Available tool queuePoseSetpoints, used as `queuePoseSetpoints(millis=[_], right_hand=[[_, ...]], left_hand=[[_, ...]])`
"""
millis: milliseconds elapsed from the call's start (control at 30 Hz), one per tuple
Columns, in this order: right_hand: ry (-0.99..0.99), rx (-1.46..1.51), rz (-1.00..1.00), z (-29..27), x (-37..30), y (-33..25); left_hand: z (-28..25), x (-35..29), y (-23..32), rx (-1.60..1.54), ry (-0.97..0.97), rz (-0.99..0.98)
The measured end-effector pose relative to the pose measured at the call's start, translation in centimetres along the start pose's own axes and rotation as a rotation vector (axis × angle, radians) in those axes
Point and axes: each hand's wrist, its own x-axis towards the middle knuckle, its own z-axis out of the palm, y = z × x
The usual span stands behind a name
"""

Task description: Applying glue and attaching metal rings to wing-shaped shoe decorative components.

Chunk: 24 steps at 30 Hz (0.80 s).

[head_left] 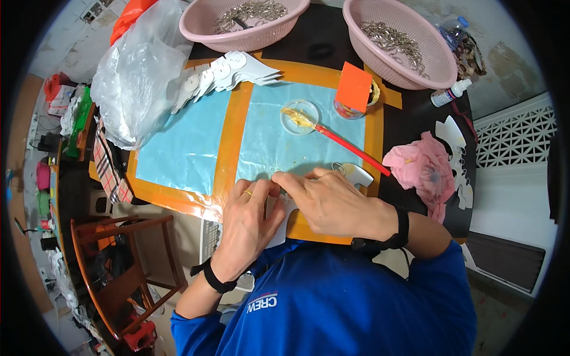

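Judged partway: ringed cards [452, 135] lie right, a stack [228, 72] far left, while left hand [244, 218] and right hand [339, 204] meet, fingers bent, over a card [278, 230], grip hidden.

Left blue sheet [181, 154] offers room; beyond right hand [341, 204], red stick [347, 144] (slanting) obstructs.

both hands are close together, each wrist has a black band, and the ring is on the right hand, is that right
Not quite: the ring is on the left hand, not the right hand, as the head view shows. The hands are indeed close together, and each wrist has a black band.
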Motion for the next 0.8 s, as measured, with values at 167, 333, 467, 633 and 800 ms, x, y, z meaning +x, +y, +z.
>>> queuePoseSetpoints(millis=[167,333,467,633,800], right_hand=[[0.078,-0.028,-0.088,0.7,0.1,0.4],[0.137,-0.029,-0.127,0.7,0.2,0.7],[0.192,-0.097,-0.18,0.8,0.6,1.0],[0.161,-0.103,-0.092,1.7,0.1,0.9],[0.163,-0.108,-0.051,1.6,0.3,0.3]], left_hand=[[0.4,0.1,1.0,0.08,0.021,-0.058],[0.4,0.0,1.3,0.107,0.002,-0.09],[1.0,-0.3,1.4,0.103,0.025,-0.119],[1.9,-1.3,1.4,0.056,0.098,-0.16],[3.1,-2.2,0.3,0.016,0.211,-0.041]])
